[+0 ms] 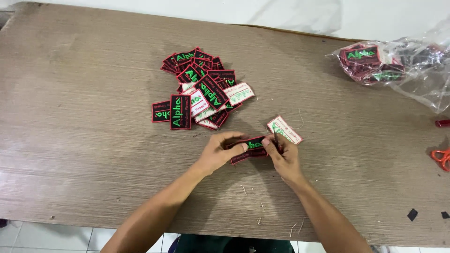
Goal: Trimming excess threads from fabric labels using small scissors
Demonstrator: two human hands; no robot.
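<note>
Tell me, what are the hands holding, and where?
Both hands hold a black patch: left hand grips its left end, right hand its right end.

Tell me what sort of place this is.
Probably a small garment-trim or embroidery workshop. A heap of embroidered patches lies on the wooden table, more sit in a clear plastic bag, and both hands, left hand and right hand, hold one patch.

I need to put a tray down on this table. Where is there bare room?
The left part of the table, left of the patch pile, is bare. So is the stretch between that pile and the plastic bag. It is crowded around both hands and at the scissors on the right edge.
</note>
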